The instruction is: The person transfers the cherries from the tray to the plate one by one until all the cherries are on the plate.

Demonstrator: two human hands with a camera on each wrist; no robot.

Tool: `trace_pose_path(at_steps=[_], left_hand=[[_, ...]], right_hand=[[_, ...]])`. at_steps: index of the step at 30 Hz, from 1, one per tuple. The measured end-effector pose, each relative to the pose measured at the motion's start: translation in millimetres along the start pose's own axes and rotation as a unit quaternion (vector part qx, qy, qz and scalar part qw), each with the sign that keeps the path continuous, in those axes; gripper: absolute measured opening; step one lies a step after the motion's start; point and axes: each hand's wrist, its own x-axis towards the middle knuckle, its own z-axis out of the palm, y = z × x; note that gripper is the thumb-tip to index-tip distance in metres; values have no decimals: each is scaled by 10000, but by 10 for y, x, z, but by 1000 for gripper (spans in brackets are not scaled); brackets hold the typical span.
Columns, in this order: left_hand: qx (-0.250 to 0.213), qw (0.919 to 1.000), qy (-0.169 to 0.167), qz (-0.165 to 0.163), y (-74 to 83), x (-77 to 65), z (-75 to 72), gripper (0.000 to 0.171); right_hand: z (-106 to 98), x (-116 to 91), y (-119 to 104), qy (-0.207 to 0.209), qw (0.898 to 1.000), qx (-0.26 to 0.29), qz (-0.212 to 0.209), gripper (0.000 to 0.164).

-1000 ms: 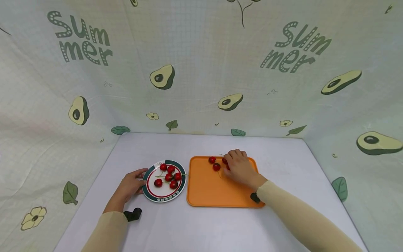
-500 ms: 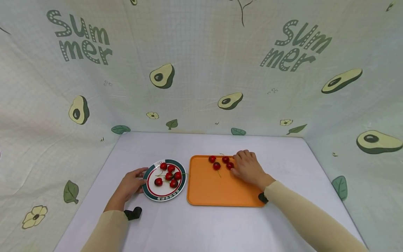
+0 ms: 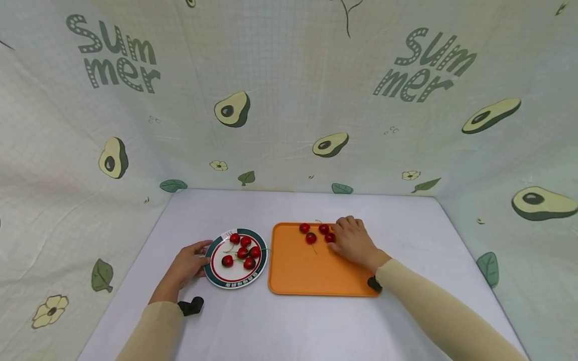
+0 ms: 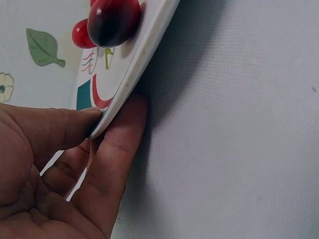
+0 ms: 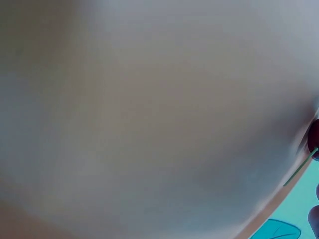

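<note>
My left hand [image 3: 186, 263] holds the near-left rim of a white plate [image 3: 226, 276] with a green and red border. In the left wrist view the thumb [image 4: 75, 124] lies on top of the rim and fingers lie underneath. Several red cherries [image 3: 242, 252] with stems sit on the plate. My right hand [image 3: 355, 244] is over the far right part of an orange tray [image 3: 311, 273], fingers bent down beside a cherry [image 3: 330, 237]. Its fingertips are mostly hidden, so I cannot tell whether they hold anything. More cherries [image 3: 311, 238] lie left of it.
Both stand on a white table [image 3: 253, 326], the plate just left of the tray. A patterned cloth [image 3: 280, 100] with avocados and lettering rises behind and at both sides. A dark strap piece [image 3: 191, 306] shows at the left wrist, another [image 3: 374, 284] at the right.
My right hand has shifted right from over the cherries, uncovering two of them at the tray's far side; it has barely moved in the last half second. The left hand and plate stay put.
</note>
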Motion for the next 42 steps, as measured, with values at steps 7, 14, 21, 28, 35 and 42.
trace_pose_path(at_steps=[7,14,21,28,35,42], left_hand=[[-1,10000,-13,11,-1,-8,13,61],[-2,10000,11,15,-4,-11,17,62],[7,10000,34,20,-15,-5,21,61],[-21,10000,42,14,-21,3,21,61],[-4,10000,64,25,-30,10,19,61],[-16,10000,58,25,-20,6,10,61]], right_hand=[[23,-10,-10,50,10000,11,3,42],[33,-10,-19,49,10000,49,11,39],[38,-15,-30,21,10000,50,-9,36],[23,-7,-25,163,9998,62,-79,34],[-3,27,-45,292,9993,50,-214,34],[-48,108,-127,475,9978,-60,-457,34]])
